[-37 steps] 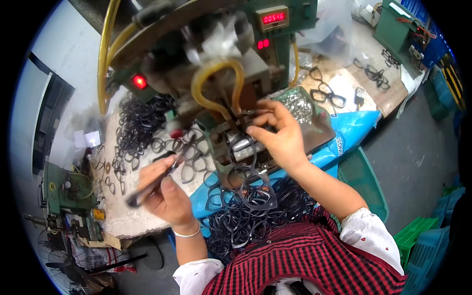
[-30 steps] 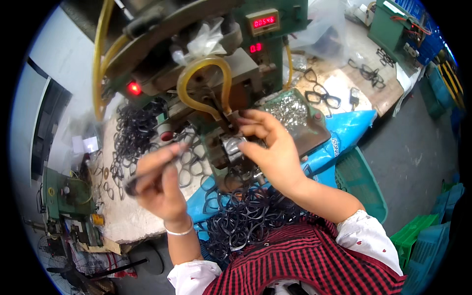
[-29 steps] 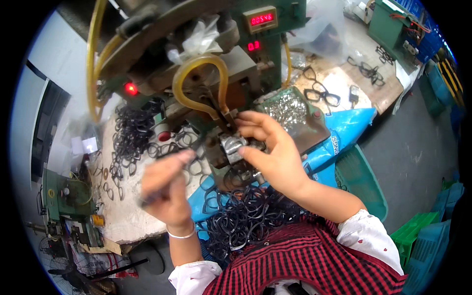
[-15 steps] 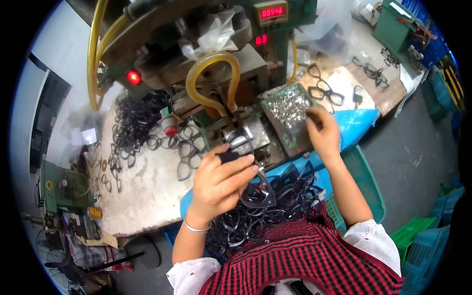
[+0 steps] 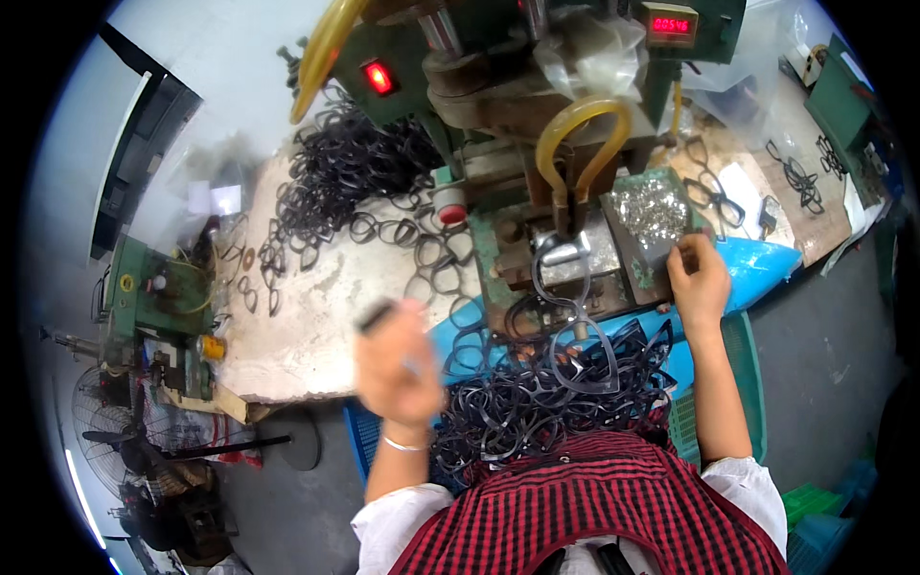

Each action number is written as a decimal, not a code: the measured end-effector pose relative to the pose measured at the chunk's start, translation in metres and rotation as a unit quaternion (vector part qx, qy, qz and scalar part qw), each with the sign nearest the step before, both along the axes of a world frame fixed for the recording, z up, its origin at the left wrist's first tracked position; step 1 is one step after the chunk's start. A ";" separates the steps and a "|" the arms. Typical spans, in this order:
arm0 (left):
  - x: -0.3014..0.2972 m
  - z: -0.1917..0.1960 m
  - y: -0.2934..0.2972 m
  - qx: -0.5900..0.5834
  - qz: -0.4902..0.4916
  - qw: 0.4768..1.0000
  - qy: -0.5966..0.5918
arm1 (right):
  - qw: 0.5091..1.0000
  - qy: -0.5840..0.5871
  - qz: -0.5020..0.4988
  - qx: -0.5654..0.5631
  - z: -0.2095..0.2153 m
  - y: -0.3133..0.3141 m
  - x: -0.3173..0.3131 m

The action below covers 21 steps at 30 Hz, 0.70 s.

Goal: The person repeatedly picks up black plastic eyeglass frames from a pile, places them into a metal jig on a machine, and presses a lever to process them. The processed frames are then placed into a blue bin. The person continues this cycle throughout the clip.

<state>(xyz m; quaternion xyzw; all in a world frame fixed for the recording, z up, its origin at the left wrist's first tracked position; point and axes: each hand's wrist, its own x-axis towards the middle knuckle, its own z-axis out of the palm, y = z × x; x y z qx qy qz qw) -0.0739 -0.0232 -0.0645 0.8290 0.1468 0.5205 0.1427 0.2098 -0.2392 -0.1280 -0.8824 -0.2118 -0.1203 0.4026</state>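
Note:
My left hand [image 5: 398, 372] is blurred, raised over the bench's front edge, fingers closed around a thin dark stick tool [image 5: 377, 315]. At the near edge of a tray of small shiny metal parts [image 5: 650, 209], my right hand [image 5: 699, 278] has its fingertips bent down among the pieces; what they pinch is hidden. Between the hands a black eyeglass frame [image 5: 567, 305] lies on the metal fixture [image 5: 585, 251] of a green press machine [image 5: 498, 105]. A heap of black eyeglass frames [image 5: 537, 407] fills my lap.
A yellow hose loop [image 5: 583, 129] hangs over the fixture, below a red counter display [image 5: 670, 25] and a red lamp [image 5: 379, 77]. More black frames [image 5: 345, 172] are piled at the bench's back left. A blue crate [image 5: 757, 264] sits on the right, a fan [image 5: 110, 431] on the floor at left.
My left hand has pulled back from the fixture toward the lower left with the tool. My right hand, earlier at the fixture, reached to the parts tray and stays there.

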 end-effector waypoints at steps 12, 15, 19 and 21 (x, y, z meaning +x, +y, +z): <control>0.038 -0.129 0.248 0.068 0.273 0.892 0.354 | 0.992 0.035 0.060 0.109 0.002 0.002 -0.001; 0.028 -0.148 0.239 -0.048 0.225 0.917 0.325 | 0.995 -0.062 0.029 0.078 0.000 -0.030 -0.006; -0.016 -0.135 0.197 -0.077 0.139 0.949 0.274 | 0.992 -0.074 -0.005 0.100 0.004 -0.053 -0.012; -0.022 -0.118 0.181 -0.002 0.178 0.952 0.247 | 0.990 -0.012 0.033 0.139 0.017 -0.049 -0.017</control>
